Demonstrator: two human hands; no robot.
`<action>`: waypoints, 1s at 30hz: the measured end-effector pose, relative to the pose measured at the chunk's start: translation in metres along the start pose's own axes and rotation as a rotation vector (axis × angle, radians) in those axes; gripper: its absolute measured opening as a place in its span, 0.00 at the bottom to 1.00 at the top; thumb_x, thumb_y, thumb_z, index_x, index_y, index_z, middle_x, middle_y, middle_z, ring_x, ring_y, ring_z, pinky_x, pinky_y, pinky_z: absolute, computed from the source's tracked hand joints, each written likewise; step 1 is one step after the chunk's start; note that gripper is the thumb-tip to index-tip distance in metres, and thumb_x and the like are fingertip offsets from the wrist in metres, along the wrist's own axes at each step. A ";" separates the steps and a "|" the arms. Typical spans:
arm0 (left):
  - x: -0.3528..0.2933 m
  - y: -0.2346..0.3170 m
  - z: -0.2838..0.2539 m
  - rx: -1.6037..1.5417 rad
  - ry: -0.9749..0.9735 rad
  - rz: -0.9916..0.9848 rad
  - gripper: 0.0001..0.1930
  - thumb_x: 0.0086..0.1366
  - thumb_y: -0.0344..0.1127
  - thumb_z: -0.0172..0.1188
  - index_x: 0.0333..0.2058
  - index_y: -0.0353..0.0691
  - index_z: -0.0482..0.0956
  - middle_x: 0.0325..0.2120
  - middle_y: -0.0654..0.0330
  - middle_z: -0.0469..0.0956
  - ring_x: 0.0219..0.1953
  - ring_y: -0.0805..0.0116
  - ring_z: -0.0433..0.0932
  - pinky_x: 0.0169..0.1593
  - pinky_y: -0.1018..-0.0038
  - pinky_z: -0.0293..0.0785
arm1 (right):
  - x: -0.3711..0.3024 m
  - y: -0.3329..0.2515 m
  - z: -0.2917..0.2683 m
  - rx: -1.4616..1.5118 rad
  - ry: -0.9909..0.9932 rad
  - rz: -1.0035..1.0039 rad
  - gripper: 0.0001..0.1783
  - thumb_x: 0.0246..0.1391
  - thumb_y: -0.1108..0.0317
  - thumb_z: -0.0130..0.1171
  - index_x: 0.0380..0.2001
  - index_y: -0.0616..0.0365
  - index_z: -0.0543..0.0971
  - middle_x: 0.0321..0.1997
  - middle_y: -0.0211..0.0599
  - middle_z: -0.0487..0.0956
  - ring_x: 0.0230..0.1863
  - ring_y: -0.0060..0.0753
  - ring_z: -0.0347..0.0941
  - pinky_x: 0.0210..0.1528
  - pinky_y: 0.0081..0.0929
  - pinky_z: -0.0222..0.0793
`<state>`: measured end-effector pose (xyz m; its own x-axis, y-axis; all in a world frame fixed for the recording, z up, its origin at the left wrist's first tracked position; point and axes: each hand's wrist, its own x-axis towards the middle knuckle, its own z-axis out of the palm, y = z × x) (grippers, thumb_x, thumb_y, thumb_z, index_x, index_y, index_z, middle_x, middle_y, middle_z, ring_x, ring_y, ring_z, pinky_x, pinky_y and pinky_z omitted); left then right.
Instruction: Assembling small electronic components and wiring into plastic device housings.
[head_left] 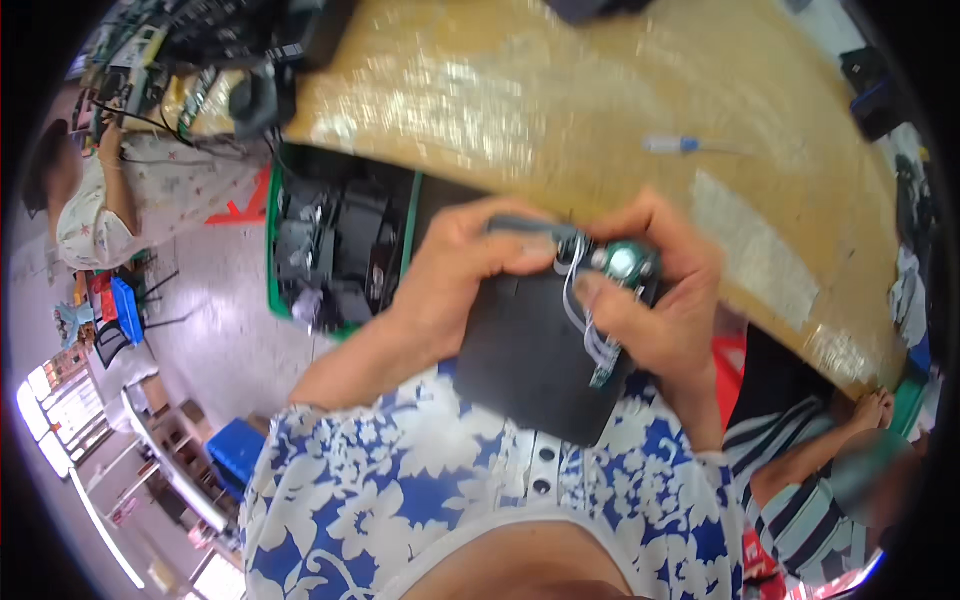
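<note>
Close to my chest I hold a flat black plastic panel (540,360) between both hands. At its upper edge sits a small green circuit part with a bright round spot (622,262). Pale wires (578,300) run from there down the panel to a tiny green circuit board (602,376) that dangles at their end. My left hand (465,255) grips the panel's upper left edge, thumb on top near a dark grey strip. Around the right edge my right hand (665,290) is closed, its thumb pressing beside the wires.
A screwdriver (685,145) with a pale blue handle lies on the wooden table (450,90). Left of me, a green crate (272,240) holds several black plastic parts. Black equipment stands at the back left. Other people sit at the far left and lower right.
</note>
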<state>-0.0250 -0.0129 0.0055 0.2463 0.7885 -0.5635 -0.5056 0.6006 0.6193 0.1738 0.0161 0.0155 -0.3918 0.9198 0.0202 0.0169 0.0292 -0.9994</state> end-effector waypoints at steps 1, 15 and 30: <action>0.003 0.002 0.004 -0.031 0.004 -0.024 0.12 0.58 0.28 0.64 0.41 0.30 0.80 0.34 0.59 0.81 0.35 0.74 0.79 0.43 0.78 0.77 | 0.003 0.008 -0.004 0.008 0.008 0.016 0.12 0.42 0.74 0.66 0.33 0.62 0.78 0.27 0.26 0.77 0.29 0.11 0.68 0.31 0.14 0.63; 0.054 0.036 -0.010 0.431 0.267 1.028 0.26 0.59 0.25 0.67 0.55 0.31 0.68 0.45 0.52 0.77 0.47 0.67 0.78 0.50 0.74 0.76 | 0.103 -0.032 -0.016 -0.129 0.375 -0.344 0.18 0.58 0.75 0.62 0.51 0.64 0.74 0.42 0.32 0.78 0.39 0.20 0.74 0.43 0.18 0.71; 0.072 -0.006 -0.059 1.053 0.459 1.492 0.23 0.46 0.20 0.66 0.45 0.32 0.75 0.36 0.48 0.79 0.38 0.46 0.80 0.42 0.61 0.78 | 0.200 0.015 -0.012 -1.232 0.691 -0.831 0.18 0.52 0.65 0.71 0.45 0.58 0.81 0.43 0.38 0.81 0.41 0.40 0.78 0.42 0.32 0.75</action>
<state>-0.0527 0.0329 -0.0709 -0.1594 0.6858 0.7102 0.6231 -0.4881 0.6111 0.1065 0.2048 0.0044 -0.2112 0.4736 0.8550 0.8364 0.5402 -0.0926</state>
